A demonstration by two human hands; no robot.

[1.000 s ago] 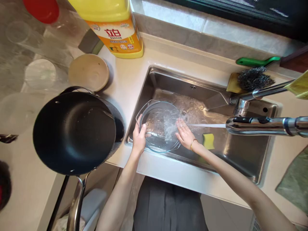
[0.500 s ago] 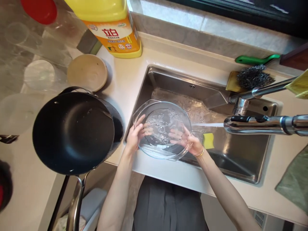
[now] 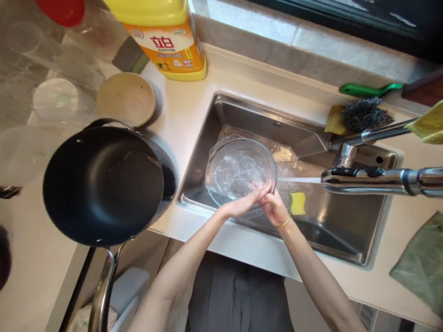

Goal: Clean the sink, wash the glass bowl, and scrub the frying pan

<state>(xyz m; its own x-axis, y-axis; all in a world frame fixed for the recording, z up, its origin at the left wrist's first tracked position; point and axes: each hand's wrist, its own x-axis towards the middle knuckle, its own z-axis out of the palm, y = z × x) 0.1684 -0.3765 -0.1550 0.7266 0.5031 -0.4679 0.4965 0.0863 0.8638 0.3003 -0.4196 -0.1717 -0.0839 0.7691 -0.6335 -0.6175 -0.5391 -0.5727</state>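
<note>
A clear glass bowl (image 3: 221,161) with small side handles is held over the left part of the steel sink (image 3: 346,226), with rippling water in it. My right hand (image 3: 276,208), a gold bangle at its wrist, grips the bowl's near right rim. Reaching across the near side, my left hand (image 3: 249,201) lies against that same rim with fingers stretched out flat, close to the right hand. Some fingertips show blurred through glass and water. From the faucet (image 3: 363,180) a stream of water runs left to the bowl's right side.
A yellow sponge (image 3: 297,203) lies in the sink. To the left stand a large black pot (image 3: 100,184), a beige bowl (image 3: 126,99) and a yellow detergent jug (image 3: 169,46). A steel wool scrubber (image 3: 367,114) and a green-handled tool (image 3: 367,89) sit behind the faucet; a green cloth (image 3: 422,263) lies right.
My left hand has left the bowl's left side and moved right to the rim beside my right hand. The bowl has shifted slightly, and its water is more stirred.
</note>
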